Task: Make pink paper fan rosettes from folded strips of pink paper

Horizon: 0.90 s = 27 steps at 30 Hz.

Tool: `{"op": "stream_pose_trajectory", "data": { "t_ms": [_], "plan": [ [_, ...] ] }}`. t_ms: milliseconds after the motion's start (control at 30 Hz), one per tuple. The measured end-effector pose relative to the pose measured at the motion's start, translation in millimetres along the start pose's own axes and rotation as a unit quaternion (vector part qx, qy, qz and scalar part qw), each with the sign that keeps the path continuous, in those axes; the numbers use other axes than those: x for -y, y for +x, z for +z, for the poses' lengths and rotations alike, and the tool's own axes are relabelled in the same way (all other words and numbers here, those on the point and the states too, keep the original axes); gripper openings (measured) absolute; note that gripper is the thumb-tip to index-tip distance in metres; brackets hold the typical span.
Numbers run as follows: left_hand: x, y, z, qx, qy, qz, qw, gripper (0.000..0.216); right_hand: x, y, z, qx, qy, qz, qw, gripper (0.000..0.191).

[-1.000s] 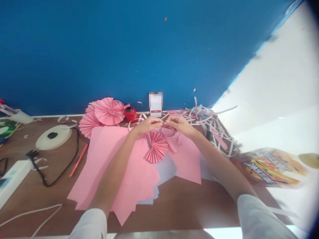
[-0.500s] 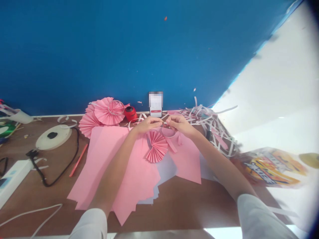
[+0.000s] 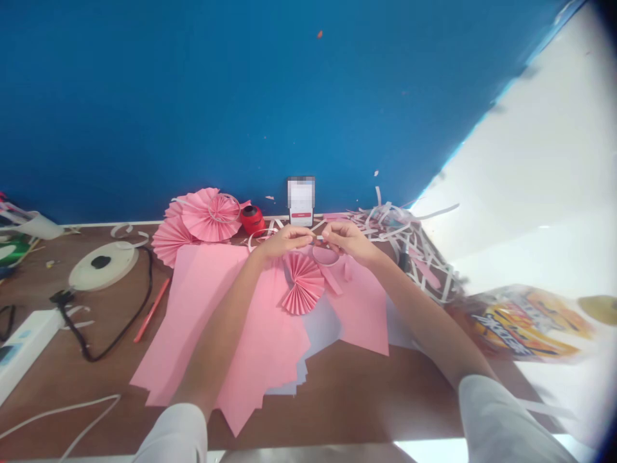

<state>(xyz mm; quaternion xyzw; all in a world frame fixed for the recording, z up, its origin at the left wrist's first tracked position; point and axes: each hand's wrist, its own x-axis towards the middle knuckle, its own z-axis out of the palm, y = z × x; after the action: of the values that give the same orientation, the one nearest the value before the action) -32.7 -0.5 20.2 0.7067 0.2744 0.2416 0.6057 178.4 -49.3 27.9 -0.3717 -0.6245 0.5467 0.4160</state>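
Observation:
My left hand (image 3: 285,240) and my right hand (image 3: 348,240) meet fingertip to fingertip over the far middle of the brown table (image 3: 96,360). Both pinch a thin strip between them, too small to name for sure. A roll of tape (image 3: 326,256) lies just under my right hand. Right below my left hand a folded pink paper fan (image 3: 303,284) rests on a spread of pink paper sheets (image 3: 250,341).
Finished pink paper rosettes (image 3: 200,218) and a small red object (image 3: 252,219) sit by the blue wall. A heap of white paper strips (image 3: 409,238) lies to the right, a colourful bag (image 3: 525,321) beyond. A round white device (image 3: 101,263), black cable and red pencil (image 3: 152,310) lie left.

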Motion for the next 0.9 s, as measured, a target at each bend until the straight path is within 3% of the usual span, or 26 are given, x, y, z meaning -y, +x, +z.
{"op": "stream_pose_trajectory", "data": {
  "t_ms": [900],
  "plan": [
    [0.7, -1.2, -3.7, 0.015, -0.013, 0.031, 0.999, 0.032, 1.5, -1.8, 1.2, -0.002, 0.014, -0.004, 1.000, 0.037]
  ]
}}
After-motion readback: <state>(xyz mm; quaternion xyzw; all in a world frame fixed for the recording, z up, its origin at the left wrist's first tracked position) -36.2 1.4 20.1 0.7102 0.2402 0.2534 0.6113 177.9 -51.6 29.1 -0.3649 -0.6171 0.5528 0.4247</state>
